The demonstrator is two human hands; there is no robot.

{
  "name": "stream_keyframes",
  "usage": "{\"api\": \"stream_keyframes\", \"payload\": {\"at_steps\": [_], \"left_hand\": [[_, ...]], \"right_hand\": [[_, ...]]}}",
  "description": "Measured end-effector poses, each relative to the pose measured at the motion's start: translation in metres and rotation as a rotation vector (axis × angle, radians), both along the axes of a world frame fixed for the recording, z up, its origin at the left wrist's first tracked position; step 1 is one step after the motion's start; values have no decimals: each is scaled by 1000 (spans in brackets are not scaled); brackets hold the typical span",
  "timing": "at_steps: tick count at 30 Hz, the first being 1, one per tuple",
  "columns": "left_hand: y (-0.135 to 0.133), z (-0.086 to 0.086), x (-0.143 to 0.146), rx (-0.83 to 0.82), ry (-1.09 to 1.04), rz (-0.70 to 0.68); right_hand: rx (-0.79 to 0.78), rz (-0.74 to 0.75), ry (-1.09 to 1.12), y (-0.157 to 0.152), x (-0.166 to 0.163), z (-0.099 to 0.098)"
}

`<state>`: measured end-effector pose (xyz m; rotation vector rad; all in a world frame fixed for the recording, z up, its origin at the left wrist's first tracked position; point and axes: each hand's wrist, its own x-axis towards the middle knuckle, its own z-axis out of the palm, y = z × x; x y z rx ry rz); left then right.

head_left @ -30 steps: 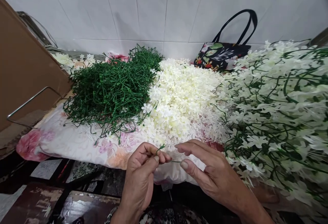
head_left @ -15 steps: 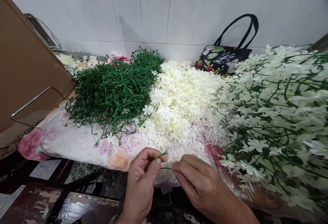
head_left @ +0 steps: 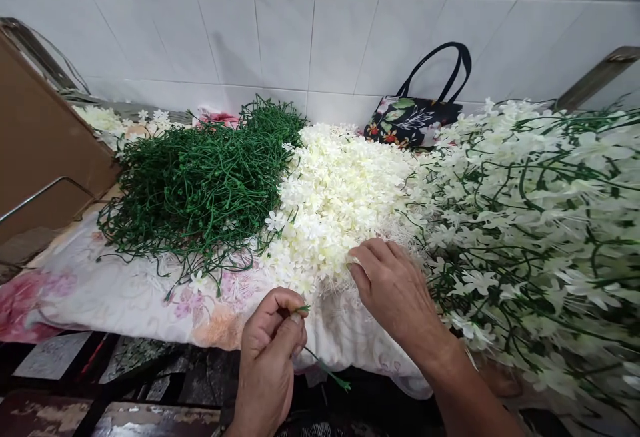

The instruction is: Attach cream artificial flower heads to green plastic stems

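My left hand (head_left: 273,350) pinches a thin green plastic stem (head_left: 327,368) between thumb and fingertips. One tip of the stem pokes out above the thumb, and the other end hangs down to the right. At the front right edge of a pile of loose white artificial flowers (head_left: 340,190), my right hand (head_left: 393,287) has its thumb and forefinger drawn together on a white flower, mostly hidden by the fingers. A tangled heap of green plastic stems (head_left: 200,183) lies to the left of the flower pile.
White flowers on green stems (head_left: 540,223) are heaped at the right. A black floral handbag (head_left: 415,120) leans on the tiled wall (head_left: 285,37). A cardboard box (head_left: 45,130) stands at the left. Floral cloth (head_left: 135,303) covers the work surface.
My right hand has let go of the stem and moved up to the white flower pile. My left hand keeps the stem, whose lower end now hangs free. The view has shifted right.
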<state>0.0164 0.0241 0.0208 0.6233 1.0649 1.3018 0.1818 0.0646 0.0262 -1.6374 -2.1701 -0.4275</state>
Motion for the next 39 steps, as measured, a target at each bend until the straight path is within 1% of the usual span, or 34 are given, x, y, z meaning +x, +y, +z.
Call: {"api": "stream_keyframes", "payload": {"at_steps": [4,9,12,15,18,20,24,29,34,39], "left_hand": [[0,-1,2,-9,35,-59],[0,-4,5,-5,177,-111],[2,-2,11,12,259,-109],[8,3,18,62,351,-143],[13,7,22,121,408,-196],[15,9,22,147,430,-207],[15,7,21,206,490,-193],[17,6,15,247,587,-204],[16,7,9,213,637,-161],[12,5,-3,108,623,-109]], "right_hand": [[-5,27,75,-3,-1,-4],[-50,94,245,-12,6,-2],[-86,108,335,-18,10,2],[-105,151,400,-22,12,5],[-115,239,448,-25,11,9],[-126,292,464,-26,10,12],[-166,367,513,-28,5,16],[-219,429,563,-28,2,13],[-207,408,571,-27,1,15],[-152,300,528,-14,-10,15]]}}
